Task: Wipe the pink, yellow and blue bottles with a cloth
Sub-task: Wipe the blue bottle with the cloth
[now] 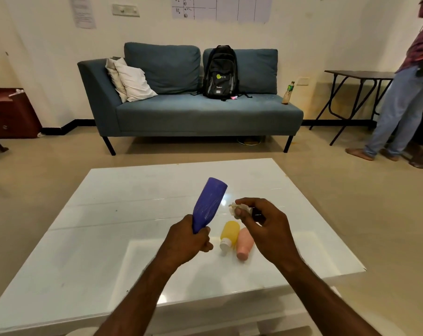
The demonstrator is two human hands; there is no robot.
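The left hand (190,241) is clenching its grip around the lower end of the blue bottle (209,204), holding it tilted in the air above the white counter (84,238), its far end pointing up and away to the right. The right hand (266,226) is pinching a small crumpled white cloth (237,209) between thumb and fingertips, the grip closing tightly on it; the cloth is sitting just beside the blue bottle's side, and whether it is touching cannot be told. Between and below the two hands, two more bottles are lying on the counter: the yellow bottle (228,235) with its white cap pointing toward the camera, and the pink bottle (244,246) just to its right, the two lying side by side and close together. That is making three bottles in all and one cloth. Beyond the counter, a blue sofa (193,110) is carrying a black backpack (220,71), two light pillows (130,81) and one standing drink bottle (287,93). At the right edge a person in jeans (399,107) is standing by a dark folding table (358,76).
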